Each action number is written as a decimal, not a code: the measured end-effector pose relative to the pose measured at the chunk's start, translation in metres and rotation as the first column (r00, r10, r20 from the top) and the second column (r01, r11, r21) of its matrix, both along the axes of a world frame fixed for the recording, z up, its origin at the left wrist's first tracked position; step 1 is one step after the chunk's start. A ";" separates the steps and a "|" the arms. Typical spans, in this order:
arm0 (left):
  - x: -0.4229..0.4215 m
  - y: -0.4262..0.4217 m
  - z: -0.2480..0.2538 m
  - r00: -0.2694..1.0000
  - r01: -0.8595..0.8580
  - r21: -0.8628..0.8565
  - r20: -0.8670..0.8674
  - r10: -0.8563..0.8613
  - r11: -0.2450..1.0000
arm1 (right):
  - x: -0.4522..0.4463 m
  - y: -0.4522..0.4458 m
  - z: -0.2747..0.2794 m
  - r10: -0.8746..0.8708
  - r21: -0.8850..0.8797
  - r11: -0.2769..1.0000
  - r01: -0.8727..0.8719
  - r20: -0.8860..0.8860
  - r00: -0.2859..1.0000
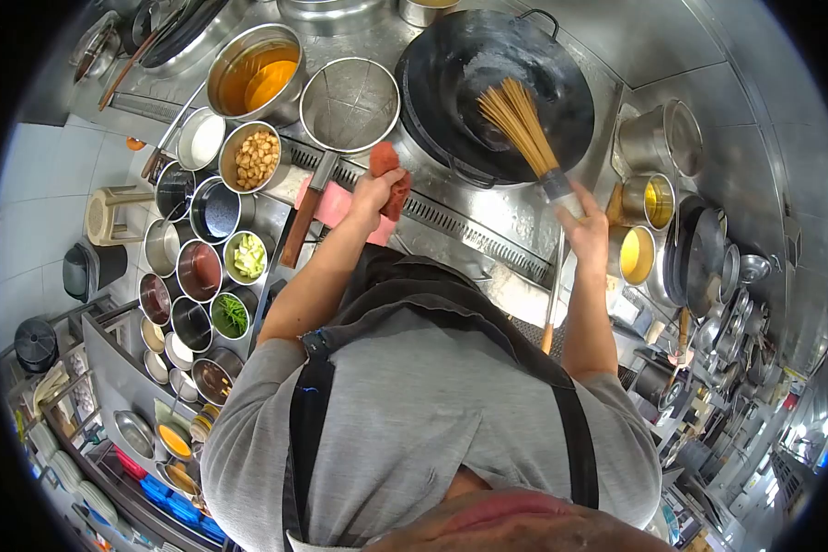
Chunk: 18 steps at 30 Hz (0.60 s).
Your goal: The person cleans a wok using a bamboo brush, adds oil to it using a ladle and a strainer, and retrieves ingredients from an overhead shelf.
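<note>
My left hand [374, 195] is closed around a bunched red cloth [394, 179] above the front edge of the stove. My right hand [587, 228] grips the pale handle of a bamboo wok brush [515, 120], whose bristles point up and left over the inside of a black wok [566, 101]. The wok looks wet inside, and I see no food in it. Left of the wok, close to the red cloth, lies a round wire strainer [350, 106]. A wooden-handled tool [301, 228] and a pink cloth [333, 204] lie beside my left forearm.
At the left stand a pot of orange liquid [239, 81], a bowl of browned cubes [257, 159] and several metal containers, one with chopped greens [233, 315]. A slotted drain [469, 230] runs along the stove front. Pots of yellow liquid [635, 255] and stacked pans [707, 253] stand right.
</note>
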State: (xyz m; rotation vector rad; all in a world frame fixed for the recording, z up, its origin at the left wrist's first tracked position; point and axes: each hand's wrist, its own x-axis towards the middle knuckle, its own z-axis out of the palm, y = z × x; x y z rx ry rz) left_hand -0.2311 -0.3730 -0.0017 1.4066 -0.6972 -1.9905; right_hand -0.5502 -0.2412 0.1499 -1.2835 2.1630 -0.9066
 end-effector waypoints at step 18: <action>-0.128 -0.007 -0.004 0.971 0.048 0.132 -0.238 -0.015 0.990 | -0.001 0.137 0.004 -0.315 -0.013 0.947 0.322 0.169 0.934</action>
